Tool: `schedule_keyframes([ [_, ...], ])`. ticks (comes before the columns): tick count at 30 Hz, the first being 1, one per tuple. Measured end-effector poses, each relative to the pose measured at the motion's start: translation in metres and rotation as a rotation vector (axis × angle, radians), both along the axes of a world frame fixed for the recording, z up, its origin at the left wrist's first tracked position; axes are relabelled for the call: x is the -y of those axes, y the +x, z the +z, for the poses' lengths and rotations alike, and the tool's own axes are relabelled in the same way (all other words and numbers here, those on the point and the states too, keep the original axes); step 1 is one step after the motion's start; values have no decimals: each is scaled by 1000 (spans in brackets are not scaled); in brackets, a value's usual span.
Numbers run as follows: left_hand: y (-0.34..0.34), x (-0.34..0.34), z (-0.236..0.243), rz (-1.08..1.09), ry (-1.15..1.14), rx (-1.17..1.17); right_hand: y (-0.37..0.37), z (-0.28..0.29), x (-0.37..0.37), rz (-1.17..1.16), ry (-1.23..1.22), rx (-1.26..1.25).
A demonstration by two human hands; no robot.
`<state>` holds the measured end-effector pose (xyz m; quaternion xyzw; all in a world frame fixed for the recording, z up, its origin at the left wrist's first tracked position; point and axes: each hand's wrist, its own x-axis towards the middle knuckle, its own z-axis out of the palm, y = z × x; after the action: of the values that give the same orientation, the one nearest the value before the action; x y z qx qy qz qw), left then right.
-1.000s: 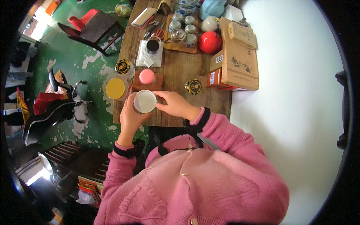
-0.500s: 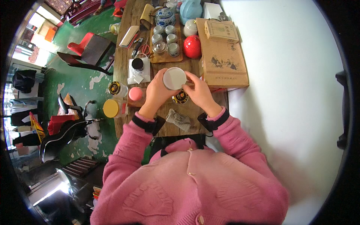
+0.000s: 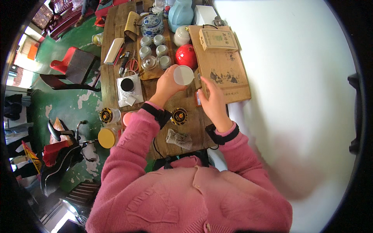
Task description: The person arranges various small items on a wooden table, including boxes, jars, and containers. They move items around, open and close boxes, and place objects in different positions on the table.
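My left hand [image 3: 166,86] is closed round a round container with a pale white top [image 3: 183,75], held above the wooden table. My right hand [image 3: 213,101] is just to its right, fingers apart and holding nothing. Below them lie a black-and-gold disc [image 3: 179,115] and a grey cloth [image 3: 178,139]. A pink lid [image 3: 127,119], partly behind my left sleeve, sits near a clear jar with a black-and-gold lid [image 3: 106,115] and a yellow-lidded jar [image 3: 106,138]. A glossy red round pot [image 3: 186,56] stands beyond my hands, beside small lidded cups [image 3: 161,50].
A blue-and-white teapot [image 3: 152,24], a light blue jug [image 3: 180,14], scissors [image 3: 132,64] and a black-topped item [image 3: 127,84] occupy the table [image 3: 108,95]. Cardboard boxes [image 3: 227,83] line its right side by a white surface. Chairs [image 3: 70,68] stand on the green floor leftward.
Both hands have moved away from me, toward the back of the table, with the container. My right hand has let go and drawn slightly right. The grey cloth has come into sight.
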<state>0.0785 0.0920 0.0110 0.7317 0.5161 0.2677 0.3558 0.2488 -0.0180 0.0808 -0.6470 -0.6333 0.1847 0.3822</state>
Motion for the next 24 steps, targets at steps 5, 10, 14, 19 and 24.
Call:
schedule_keyframes([
  [5, 9, -32, -39, -37, 5, -31, 3, -3, -11, -29, 86, 213],
  [10, 20, -51, -66, -39, -17, -72, 9, -15, -18, -51, 47, 248],
  [14, 25, -61, -80, -43, -23, -86, 13, -23, -22, -60, 48, 228],
  [19, 28, -66, -88, -43, -29, -76, 15, -25, -23, -56, 41, 224],
  [24, 28, -69, -89, -79, -135, -149, 16, -26, -23, -56, 20, 227],
])
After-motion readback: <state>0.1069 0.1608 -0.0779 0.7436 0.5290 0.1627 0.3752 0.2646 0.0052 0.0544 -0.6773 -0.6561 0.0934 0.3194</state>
